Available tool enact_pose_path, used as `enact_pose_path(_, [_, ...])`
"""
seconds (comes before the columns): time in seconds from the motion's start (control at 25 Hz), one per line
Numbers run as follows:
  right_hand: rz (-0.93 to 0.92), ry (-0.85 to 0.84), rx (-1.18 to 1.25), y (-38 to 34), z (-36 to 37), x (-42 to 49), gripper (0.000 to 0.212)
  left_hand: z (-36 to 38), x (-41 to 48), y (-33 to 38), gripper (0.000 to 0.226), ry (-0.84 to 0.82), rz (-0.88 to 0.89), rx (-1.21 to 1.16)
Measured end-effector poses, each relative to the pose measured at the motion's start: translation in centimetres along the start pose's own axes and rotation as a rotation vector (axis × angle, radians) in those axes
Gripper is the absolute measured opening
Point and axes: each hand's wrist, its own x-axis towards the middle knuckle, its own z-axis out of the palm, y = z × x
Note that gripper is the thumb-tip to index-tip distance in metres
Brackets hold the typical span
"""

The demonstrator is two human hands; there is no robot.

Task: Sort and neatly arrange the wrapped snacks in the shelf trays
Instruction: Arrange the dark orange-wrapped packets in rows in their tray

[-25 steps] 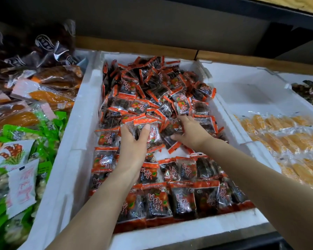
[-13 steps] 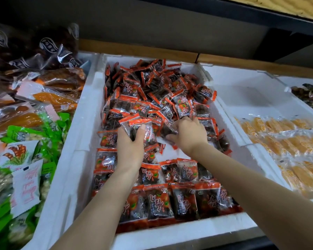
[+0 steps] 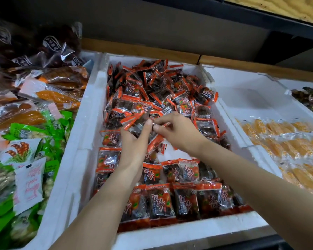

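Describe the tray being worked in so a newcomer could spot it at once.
In the row of white foam trays, it is the middle tray, where the left hand and right hand meet. Unlike the green bags to its left and the yellow packs to its right, it holds orange-and-black packs, neat rows in front, a loose heap behind.

1. Left grip [image 3: 134, 141] shows its back, thumb raised, fingers curled round snack packets [image 3: 134, 121].
2. Right grip [image 3: 177, 134], just beside it, pinches those packets' edge with its fingertips.
3. Bare forearms reach forward and converge.
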Motion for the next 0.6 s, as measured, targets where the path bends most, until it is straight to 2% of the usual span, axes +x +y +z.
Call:
enact_pose_path(0.08, [0.039, 0.087, -0.081, 1.4, -0.3, 1.1, 0.035, -0.3, 0.2, 0.0, 0.091, 0.046, 0.013, 0.012])
enact_pose_path(0.12, [0.085, 0.102, -0.158, 2.5, -0.3, 1.6, 0.040, -0.4, 0.1, 0.0, 0.087, 0.050, 0.031, 0.024])
enact_pose_path(0.28, [0.258, -0.108, -0.423, 6.2, 1.1, 2.7, 0.059, -0.3, -0.3, 0.0, 0.058, 0.046, 0.059, 0.055])
enact_pose_path(0.4, [0.265, -0.131, -0.456, 6.3, 1.8, 3.2, 0.052, -0.3, -0.4, 0.2, 0.055, 0.051, 0.108, 0.091])
enact_pose_path(0.48, [0.251, -0.129, -0.515, 5.7, 1.7, 3.2, 0.041, -0.3, -0.3, 0.2, 0.065, 0.058, 0.120, 0.094])
enact_pose_path(0.6, [0.241, -0.013, -0.550, 5.1, -0.2, 2.0, 0.037, -0.4, -0.3, 0.4, 0.074, 0.058, 0.144, 0.083])
